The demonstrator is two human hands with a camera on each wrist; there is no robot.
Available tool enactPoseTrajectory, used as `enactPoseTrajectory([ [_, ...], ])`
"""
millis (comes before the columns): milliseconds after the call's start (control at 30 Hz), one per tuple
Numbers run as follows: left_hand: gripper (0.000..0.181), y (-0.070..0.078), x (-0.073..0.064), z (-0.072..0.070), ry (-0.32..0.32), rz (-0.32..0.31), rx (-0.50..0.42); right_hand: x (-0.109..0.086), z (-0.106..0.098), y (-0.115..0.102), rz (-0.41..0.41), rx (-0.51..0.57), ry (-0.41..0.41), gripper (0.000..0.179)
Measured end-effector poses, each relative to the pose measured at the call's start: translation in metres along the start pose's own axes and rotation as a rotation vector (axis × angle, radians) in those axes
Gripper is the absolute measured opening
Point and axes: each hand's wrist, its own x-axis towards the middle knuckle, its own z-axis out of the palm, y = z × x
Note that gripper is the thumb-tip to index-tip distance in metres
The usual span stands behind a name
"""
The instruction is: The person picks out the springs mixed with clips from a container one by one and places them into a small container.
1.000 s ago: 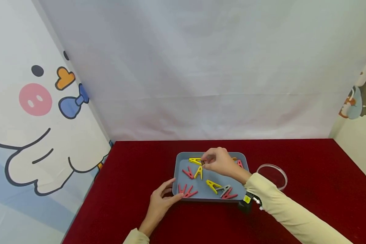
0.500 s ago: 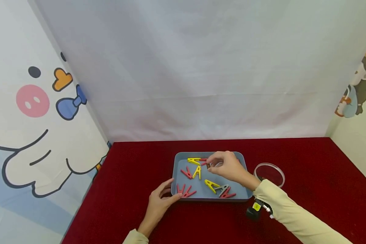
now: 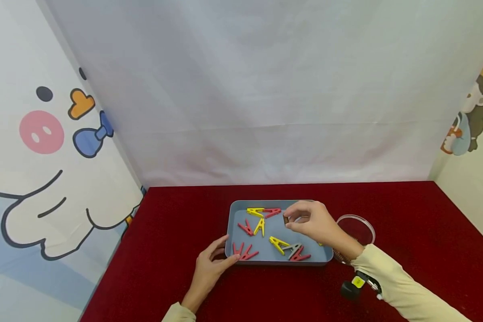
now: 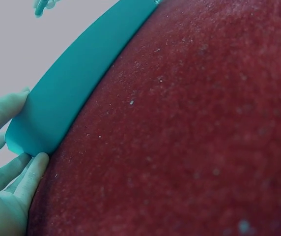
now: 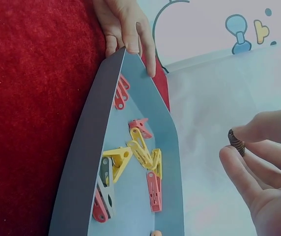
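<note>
My right hand (image 3: 311, 221) is over the right half of a grey-blue tray (image 3: 281, 263). Its thumb and fingers pinch a small brown ribbed piece (image 5: 237, 142), like a short coil or spring; its exact kind is unclear. At the tray's near left corner my left hand (image 3: 211, 266) holds the wall, thumb on one side of the corner and fingers on the other. Spread inside the tray are several plastic clothespins: yellow ones such as this clothespin (image 3: 255, 211), red ones such as this clothespin (image 3: 272, 212), and a grey clothespin (image 3: 293, 249) near the front. My right hand hides the tray's far right part.
Right of the tray a clear round plastic dish or ring (image 3: 361, 218) lies on the dark red cloth (image 3: 177, 232); brownish coiled bits show beside my forearm. A pale curtain (image 3: 265, 112) hangs behind the table. My right wrist carries a black device (image 3: 350, 290).
My right hand has moved right across the tray with the ribbed piece, uncovering a red clothespin at the back. My left hand stays on the tray's corner.
</note>
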Motion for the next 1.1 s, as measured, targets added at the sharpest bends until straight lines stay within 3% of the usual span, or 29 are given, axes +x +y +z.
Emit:
enactPoseTrajectory([
  [567, 0.061, -0.003, -0.001, 0.0, 0.022, 0.015, 0.02, -0.031, -0.028, -0.002, 0.036, 0.006, 0.051, 0.019],
  [800, 0.062, -0.035, 0.006, 0.001, 0.05, 0.086, 0.034, -0.043, -0.042, -0.003, 0.071, 0.0, 0.089, 0.023],
  [933, 0.061, -0.033, 0.006, 0.001, 0.046, 0.09, 0.039, -0.05, -0.049, -0.003, 0.076, -0.032, 0.105, 0.023],
  [1100, 0.061, -0.014, 0.001, 0.001, 0.022, 0.057, 0.008, -0.057, -0.056, -0.001, 0.124, -0.065, 0.139, 0.025],
])
